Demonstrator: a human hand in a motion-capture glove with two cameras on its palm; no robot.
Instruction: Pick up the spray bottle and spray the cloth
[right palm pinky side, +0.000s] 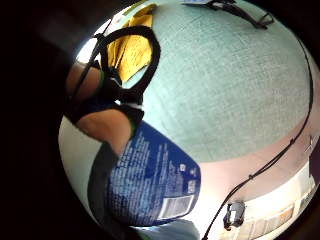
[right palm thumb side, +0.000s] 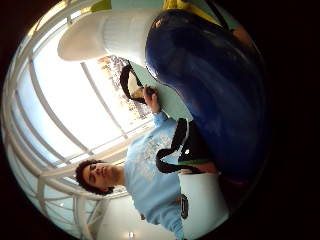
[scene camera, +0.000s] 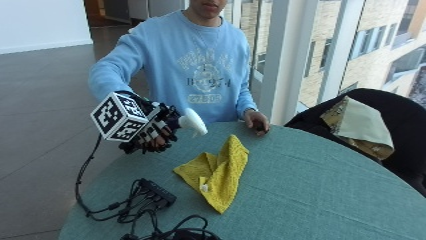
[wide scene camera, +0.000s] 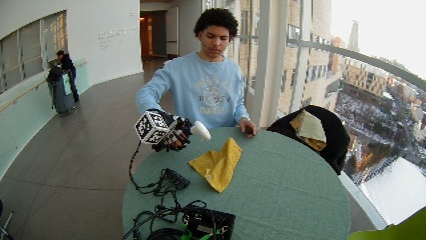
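Note:
My gloved right hand (scene camera: 156, 131) grips a spray bottle and holds it in the air above the table's left edge. The bottle's white spray head (scene camera: 193, 122) points toward the yellow cloth (scene camera: 216, 172), which lies crumpled on the green tablecloth (scene camera: 313, 190) just right of the hand. The bottle's blue body (right palm thumb side: 210, 85) fills much of the thumb side palm view, and its blue printed label (right palm pinky side: 152, 177) shows in the little finger side view, with the yellow cloth (right palm pinky side: 131, 47) lying beyond on the table. The bare left hand (scene camera: 256, 122) rests at the table's far edge.
A black box with cables (scene camera: 154, 192) lies on the table in front of the cloth, and more black gear (wide scene camera: 206, 222) sits at the near edge. A black chair with cloth draped over it (scene camera: 356, 125) stands at the right.

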